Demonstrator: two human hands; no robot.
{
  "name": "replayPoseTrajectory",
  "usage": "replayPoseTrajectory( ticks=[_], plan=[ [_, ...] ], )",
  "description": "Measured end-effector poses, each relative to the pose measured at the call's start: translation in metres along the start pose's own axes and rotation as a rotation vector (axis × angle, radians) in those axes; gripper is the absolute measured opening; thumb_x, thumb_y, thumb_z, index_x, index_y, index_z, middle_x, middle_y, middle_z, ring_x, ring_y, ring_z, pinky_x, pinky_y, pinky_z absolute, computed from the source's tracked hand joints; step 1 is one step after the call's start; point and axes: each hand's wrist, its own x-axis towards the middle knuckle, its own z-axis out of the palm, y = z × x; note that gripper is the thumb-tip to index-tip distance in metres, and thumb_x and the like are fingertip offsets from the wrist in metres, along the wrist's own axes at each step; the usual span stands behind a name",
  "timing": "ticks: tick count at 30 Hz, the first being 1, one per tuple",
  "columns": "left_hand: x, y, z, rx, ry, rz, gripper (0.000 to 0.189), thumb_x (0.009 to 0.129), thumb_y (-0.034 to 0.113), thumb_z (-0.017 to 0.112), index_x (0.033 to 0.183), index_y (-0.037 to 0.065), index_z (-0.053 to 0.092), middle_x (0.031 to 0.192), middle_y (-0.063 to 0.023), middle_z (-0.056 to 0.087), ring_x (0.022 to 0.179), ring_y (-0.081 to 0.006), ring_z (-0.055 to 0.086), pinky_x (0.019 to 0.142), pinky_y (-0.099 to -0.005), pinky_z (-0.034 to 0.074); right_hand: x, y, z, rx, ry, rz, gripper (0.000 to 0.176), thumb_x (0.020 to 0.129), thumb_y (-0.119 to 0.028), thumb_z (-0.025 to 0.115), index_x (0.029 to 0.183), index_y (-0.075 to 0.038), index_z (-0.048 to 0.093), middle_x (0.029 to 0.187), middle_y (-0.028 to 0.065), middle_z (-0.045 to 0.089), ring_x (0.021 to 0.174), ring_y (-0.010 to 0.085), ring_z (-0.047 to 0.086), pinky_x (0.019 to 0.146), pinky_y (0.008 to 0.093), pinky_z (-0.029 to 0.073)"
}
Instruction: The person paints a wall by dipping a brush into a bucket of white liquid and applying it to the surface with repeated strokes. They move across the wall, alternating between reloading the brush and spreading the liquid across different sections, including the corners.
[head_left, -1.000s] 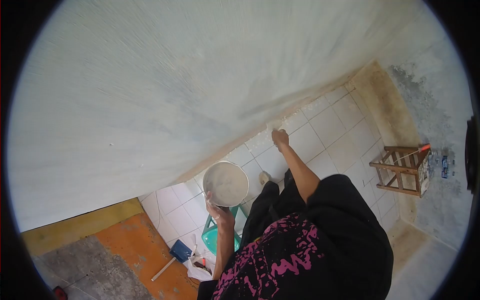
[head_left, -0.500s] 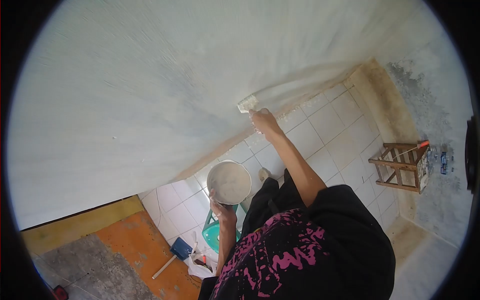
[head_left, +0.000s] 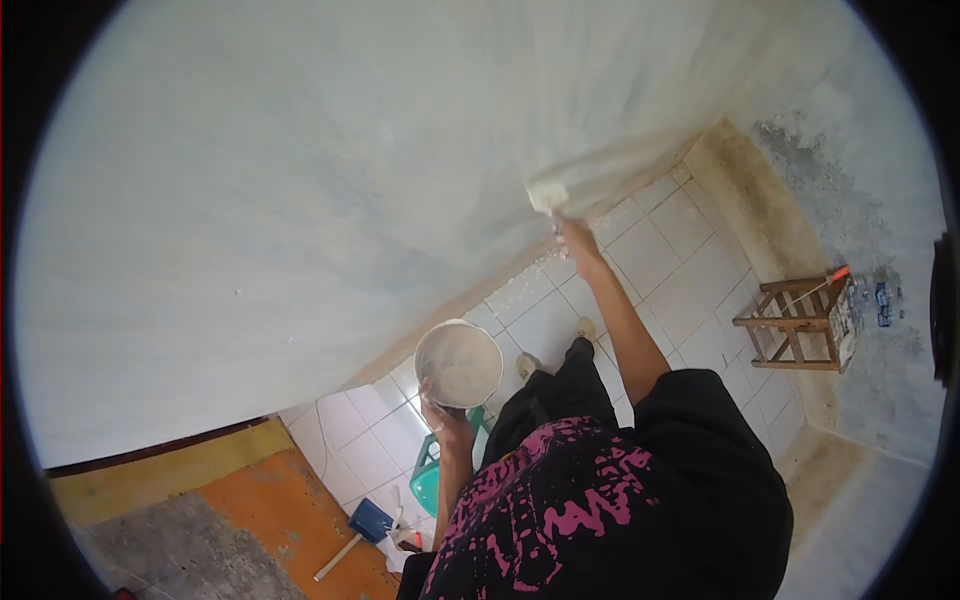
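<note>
My right hand is closed round the handle of a wide paintbrush. The pale bristle end lies against the lower part of the whitish wall, and it is slightly blurred. In my left hand is a round bucket, gripped at its near side with the fingers wrapped over the rim. Greyish-white paint or a similar thick liquid fills part of it. White smears mark both hands.
A wooden stool with an orange-handled tool and plastic bottles stands right. Below the bucket is a green plastic stool. A blue dustpan and white plastic bag lie lower left. White tiles cover the floor.
My right hand and the paintbrush have moved right and slightly up along the wall. The bucket stays in my left hand. The view has shifted slightly, and both feet now show.
</note>
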Motion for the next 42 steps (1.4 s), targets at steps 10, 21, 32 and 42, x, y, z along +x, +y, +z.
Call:
replayPoseTrajectory(
  ticks=[10, 21, 32, 42],
  plan=[
    [-0.01, 0.004, 0.003, 0.044, 0.142, -0.097, 0.062, 0.089, 0.045, 0.053, 0.136, 0.006, 0.042, 0.129, -0.0145, 0.052, 0.12, -0.0304, 0.052, 0.096, -0.045, 0.046, 0.171, 0.088, 0.061, -0.122, -0.129, 0.373, 0.011, 0.086, -0.015, 0.048, 0.079, -0.009, 0.054, 0.057, 0.0034, 0.049, 0.04, 0.0134, 0.037, 0.035, 0.0352, 0.027],
    [0.003, -0.025, 0.039, -0.013, -0.068, -0.135, 0.063, 0.091, 0.046, 0.052, 0.138, 0.004, 0.04, 0.132, -0.0142, 0.049, 0.122, -0.0288, 0.049, 0.099, -0.0439, 0.042, -0.009, -0.159, 0.024, 0.075, -0.413, 0.285, 0.014, 0.09, -0.011, 0.045, 0.08, -0.004, 0.052, 0.054, -0.0047, 0.035, 0.042, 0.0065, 0.03, 0.04, 0.0233, 0.024],
    [-0.01, -0.057, 0.124, -0.06, -0.014, -0.183, 0.054, 0.091, 0.043, 0.051, 0.131, 0.007, 0.045, 0.124, -0.014, 0.054, 0.113, -0.0287, 0.057, 0.087, -0.0415, 0.052, -0.097, -0.17, -0.108, -0.132, -0.598, -0.243, 0.021, 0.09, -0.029, 0.058, 0.088, -0.008, 0.061, 0.061, -0.0068, 0.043, 0.05, 0.0039, 0.037, 0.048, 0.0233, 0.03],
    [-0.003, -0.145, 0.146, 0.078, -0.006, 0.172, 0.051, 0.092, 0.039, 0.052, 0.13, 0.006, 0.046, 0.117, -0.0152, 0.054, 0.107, -0.0279, 0.059, 0.08, -0.0405, 0.053, -0.076, -0.088, -0.178, -0.519, -0.308, -0.131, 0.036, 0.091, -0.04, 0.057, 0.093, -0.005, 0.065, 0.069, 0.002, 0.052, 0.063, 0.0122, 0.051, 0.051, 0.0251, 0.04]
  ],
)
